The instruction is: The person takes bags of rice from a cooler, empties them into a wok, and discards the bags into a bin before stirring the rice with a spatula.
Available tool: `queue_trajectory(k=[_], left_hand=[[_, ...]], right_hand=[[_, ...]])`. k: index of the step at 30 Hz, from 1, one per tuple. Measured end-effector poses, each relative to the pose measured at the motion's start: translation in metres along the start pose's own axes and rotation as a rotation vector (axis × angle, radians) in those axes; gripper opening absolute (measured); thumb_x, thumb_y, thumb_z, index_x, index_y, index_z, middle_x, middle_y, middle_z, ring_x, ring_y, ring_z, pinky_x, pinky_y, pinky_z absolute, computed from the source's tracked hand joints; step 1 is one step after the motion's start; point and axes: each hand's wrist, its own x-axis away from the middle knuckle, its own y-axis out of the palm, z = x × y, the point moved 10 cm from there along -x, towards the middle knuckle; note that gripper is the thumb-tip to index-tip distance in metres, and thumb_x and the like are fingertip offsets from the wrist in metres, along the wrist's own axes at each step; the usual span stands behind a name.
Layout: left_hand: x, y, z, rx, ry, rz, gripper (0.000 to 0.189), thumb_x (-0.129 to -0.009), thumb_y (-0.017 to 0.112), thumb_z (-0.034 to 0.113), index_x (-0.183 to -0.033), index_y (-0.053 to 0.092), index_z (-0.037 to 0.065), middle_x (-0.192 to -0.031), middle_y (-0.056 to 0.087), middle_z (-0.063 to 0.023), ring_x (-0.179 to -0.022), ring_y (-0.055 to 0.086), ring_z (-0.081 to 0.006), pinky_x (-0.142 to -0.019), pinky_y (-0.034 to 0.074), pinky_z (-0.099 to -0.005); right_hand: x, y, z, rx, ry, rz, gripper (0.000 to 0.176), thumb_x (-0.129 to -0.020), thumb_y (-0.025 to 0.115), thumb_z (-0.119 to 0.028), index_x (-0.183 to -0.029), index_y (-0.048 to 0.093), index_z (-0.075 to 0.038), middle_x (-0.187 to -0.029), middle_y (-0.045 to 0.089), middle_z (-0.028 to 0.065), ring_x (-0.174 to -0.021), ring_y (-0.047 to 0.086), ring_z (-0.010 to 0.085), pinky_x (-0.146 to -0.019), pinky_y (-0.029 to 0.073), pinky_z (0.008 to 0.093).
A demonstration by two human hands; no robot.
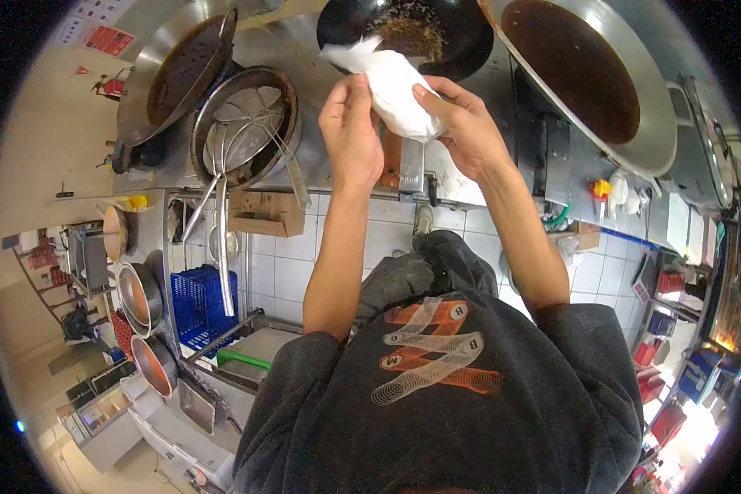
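Above the black wok, I hold a small white plastic-wrapped packet in both hands. One end of its wrapping is twisted and sticks out to the upper left. My left hand is closed on the packet's left side, thumb and fingers pinching it. On the other side, my right hand grips it with the thumb across the top. What the wrapping contains is hidden. Brown, oily residue with pale bits lies in the wok below.
A wide pan of dark brown liquid stands right of the wok; another large pan is at the far left. Several long-handled strainers rest in a bowl. Lower left are a blue crate and pots of orange liquid.
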Motion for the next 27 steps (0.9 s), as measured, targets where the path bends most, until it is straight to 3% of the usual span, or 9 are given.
queue_trajectory(k=[3,7,10,11,17,22,23,26,27], left_hand=[[-0.013,0.003,-0.002,-0.013,-0.189,0.04,0.032,-0.096,0.057,0.021,-0.117,0.053,-0.002,-0.113,0.061,-0.0101,-0.101,0.059,-0.0157,-0.084,0.05,-0.0305],[-0.046,-0.006,-0.016,-0.096,-0.204,-0.06,0.028,-0.093,0.06,0.011,-0.117,0.055,-0.003,-0.109,0.063,-0.0092,-0.094,0.061,-0.0148,-0.082,0.05,-0.0296],[-0.061,-0.014,-0.017,0.011,-0.224,0.028,0.023,-0.09,0.062,0.004,-0.111,0.059,-0.004,-0.103,0.065,-0.0098,-0.09,0.061,-0.0131,-0.08,0.049,-0.0279],[-0.069,-0.017,-0.015,-0.052,-0.199,0.047,0.02,-0.088,0.064,0.004,-0.106,0.06,-0.004,-0.099,0.066,-0.0095,-0.086,0.061,-0.0124,-0.076,0.049,-0.0273],[-0.117,-0.036,-0.001,-0.239,0.032,0.126,0.023,-0.073,0.081,0.008,-0.074,0.061,-0.003,-0.07,0.065,-0.0053,-0.055,0.055,-0.0074,-0.048,0.043,-0.0241],[-0.163,-0.047,-0.004,-0.781,0.083,0.155,0.03,-0.067,0.084,0.018,-0.065,0.061,0.0,-0.057,0.061,-0.0054,-0.049,0.051,-0.0106,-0.048,0.04,-0.028],[-0.17,-0.046,0.0,-0.935,0.112,0.14,0.03,-0.067,0.084,0.019,-0.065,0.061,0.0,-0.056,0.061,-0.0061,-0.048,0.051,-0.0122,-0.049,0.04,-0.0293],[-0.188,-0.049,-0.007,-1.163,0.167,0.076,0.03,-0.065,0.083,0.021,-0.063,0.061,0.0,-0.055,0.059,-0.0119,-0.048,0.053,-0.0242,-0.053,0.042,-0.0357],[-0.195,-0.051,-0.012,-1.198,0.175,0.047,0.031,-0.064,0.083,0.022,-0.062,0.061,0.001,-0.056,0.059,-0.013,-0.048,0.053,-0.0262,-0.053,0.042,-0.0366]], right_hand=[[-0.029,-0.002,-0.007,0.002,-0.135,0.005,0.04,-0.086,0.067,-0.024,-0.115,0.06,0.002,-0.105,0.065,0.0108,-0.093,0.059,0.0157,-0.08,0.046,0.0282],[-0.066,-0.003,-0.02,0.355,-0.287,0.055,0.038,-0.084,0.069,-0.029,-0.107,0.066,0.001,-0.094,0.068,0.0091,-0.084,0.061,0.0131,-0.075,0.048,0.0279],[-0.081,0.007,-0.041,0.348,-0.311,0.032,0.04,-0.083,0.07,-0.03,-0.108,0.066,0.001,-0.094,0.068,0.0097,-0.082,0.061,0.0127,-0.074,0.048,0.0273],[-0.084,0.016,-0.053,0.447,-0.384,0.023,0.033,-0.087,0.069,-0.022,-0.113,0.064,-0.002,-0.093,0.066,0.0059,-0.081,0.057,0.0095,-0.072,0.045,0.0233],[-0.127,0.019,-0.033,0.268,-0.139,-0.06,0.032,-0.086,0.07,-0.025,-0.109,0.062,-0.004,-0.09,0.064,0.0023,-0.081,0.058,0.0085,-0.072,0.045,0.024],[-0.17,0.004,-0.008,0.21,-0.085,0.1,0.027,-0.086,0.07,-0.026,-0.103,0.061,-0.007,-0.077,0.06,-0.0027,-0.065,0.054,0.006,-0.06,0.044,0.0255],[-0.186,-0.004,-0.003,0.338,-0.152,0.148,0.031,-0.082,0.074,-0.028,-0.101,0.063,-0.005,-0.077,0.063,-0.0007,-0.061,0.056,0.0072,-0.055,0.045,0.0262],[-0.217,-0.011,0.009,0.748,-0.3,0.293,0.038,-0.074,0.078,-0.031,-0.096,0.067,-0.002,-0.082,0.069,0.0131,-0.07,0.065,0.0233,-0.065,0.052,0.0339],[-0.215,-0.004,0.005,0.896,-0.323,0.327,0.04,-0.072,0.075,-0.036,-0.097,0.069,-0.006,-0.09,0.069,0.0167,-0.078,0.067,0.0337,-0.072,0.053,0.0397]])
